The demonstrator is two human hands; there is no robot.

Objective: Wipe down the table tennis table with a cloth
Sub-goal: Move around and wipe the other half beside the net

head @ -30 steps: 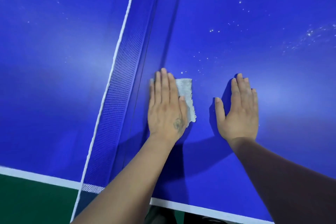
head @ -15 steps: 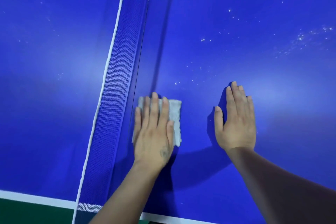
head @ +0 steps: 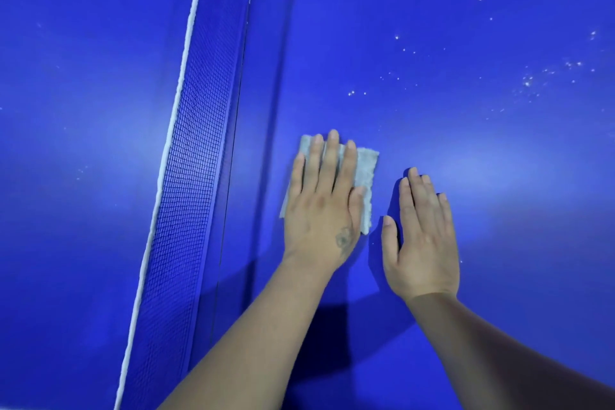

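Head view: looks down on a blue table tennis table (head: 466, 243) with its net (head: 186, 176) running from the near edge away on the left.
Cloth: a pale grey folded cloth (head: 364, 176) lies flat on the right half of the table, a little to the right of the net and not touching it.
Left hand: the left hand (head: 321, 210) lies palm down on the cloth, fingers straight and close together, pressing it to the surface; it does not curl round it.
Right hand: the right hand (head: 422, 240) rests flat on the bare table just beside the cloth, fingers straight, holding nothing, likely as a brace.
Hands apart or together: side by side with a narrow gap, not touching.
Step in hand: wiping the strip of table beside the net, as I judge it.
Progress: white specks (head: 529, 80) remain scattered further off and to the right, so much of this half looks unwiped; whether they are dust or droplets I cannot tell at this sharpness.
Next move calls for: steady downward pressure while sliding the cloth away from the body and rightward toward the specks, keeping it flat so it does not bunch.
Cloth's long axis: runs away from the person, roughly parallel to the net and in line with the fingers, its far short edge tilted slightly leftward.
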